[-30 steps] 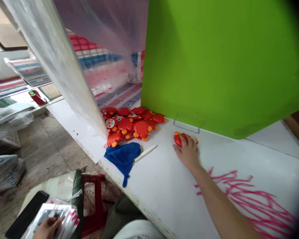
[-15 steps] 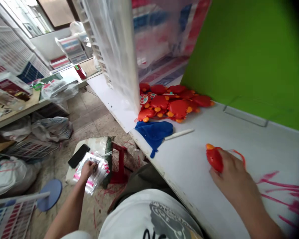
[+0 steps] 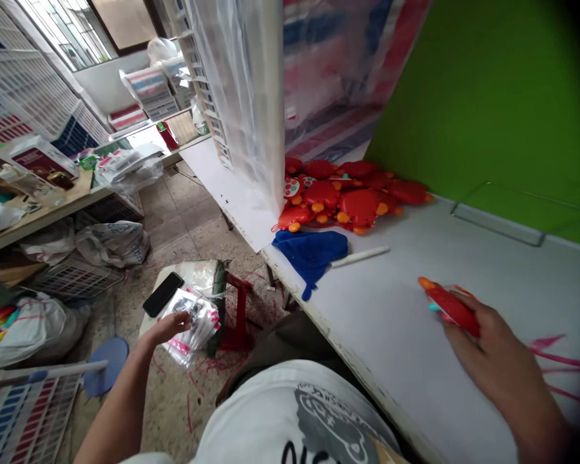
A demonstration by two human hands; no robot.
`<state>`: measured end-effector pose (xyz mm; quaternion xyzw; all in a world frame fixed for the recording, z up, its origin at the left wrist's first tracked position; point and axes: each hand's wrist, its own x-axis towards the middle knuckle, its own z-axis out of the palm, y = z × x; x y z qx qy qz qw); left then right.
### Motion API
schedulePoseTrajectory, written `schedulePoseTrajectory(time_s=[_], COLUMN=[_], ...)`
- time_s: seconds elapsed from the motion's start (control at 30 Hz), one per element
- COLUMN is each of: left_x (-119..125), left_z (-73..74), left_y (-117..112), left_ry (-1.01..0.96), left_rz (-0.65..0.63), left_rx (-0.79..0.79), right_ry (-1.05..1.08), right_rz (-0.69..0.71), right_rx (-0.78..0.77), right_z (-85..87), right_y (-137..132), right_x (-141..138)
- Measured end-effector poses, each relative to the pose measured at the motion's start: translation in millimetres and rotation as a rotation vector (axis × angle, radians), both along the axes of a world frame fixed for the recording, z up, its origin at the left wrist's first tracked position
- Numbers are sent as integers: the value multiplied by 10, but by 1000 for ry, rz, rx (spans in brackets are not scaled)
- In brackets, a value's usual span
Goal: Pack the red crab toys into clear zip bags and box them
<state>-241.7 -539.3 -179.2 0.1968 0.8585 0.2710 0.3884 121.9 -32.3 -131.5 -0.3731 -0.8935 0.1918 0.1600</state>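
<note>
In my right hand [image 3: 502, 348] is a red plastic toy [image 3: 457, 309] with an orange knob at its tip and a bit of turquoise underneath. My fingers and thumb grip its near end above the white tabletop [image 3: 381, 335]. Low on the left, my left hand [image 3: 169, 327] rests on a stack of clear plastic bags [image 3: 196, 328] with pink marks. Its fingertips are pressed together at the top bag; their exact grip is small in view. The bags lie on a padded stool [image 3: 164, 277], beside a black phone [image 3: 163, 294].
Several similar red toys [image 3: 360, 206] are heaped by a plastic-covered crate [image 3: 251, 96]. In front lie a blue cloth [image 3: 314, 248] and a white stick [image 3: 360, 256]. A bent wire [image 3: 497, 225] stands by the green panel [image 3: 493, 109]. Filled sacks [image 3: 48, 322] and crates line the left side.
My right hand has turned the toy, so its underside edge now shows. My left hand has slid slightly left over the bags. The whole view has shifted a little.
</note>
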Motion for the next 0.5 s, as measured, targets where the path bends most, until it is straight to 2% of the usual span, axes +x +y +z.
schedulePoseTrajectory(time_s=[0.07,0.17,0.23,0.27,0.3,0.37,0.43,0.5], left_x=[52,96,104,112,130,220,411,715], left_z=[76,250,415,514,625,875,1139,1365], left_y=[43,157,326,458,627,1079,1650,2255], left_ry=[-97,-231,-279,-295,-321,-312,-223,-56], left_rz=[70,322,437,439,390,177,-115,-436], left_rx=[160,549,753,818,855,904,883,816], right_ry=[42,86,83,79,70,61,75,104], right_rz=[74,150,180,192,193,156,98,89], right_rx=[35,122,165,185,208,254,274,240], right_z=[-73,-203,-273,-292,-298,-267,-196,-125], right_y=[22,37,29,18,2,-49,-119,-190], right_x=[10,41,62,70,74,71,45,-3])
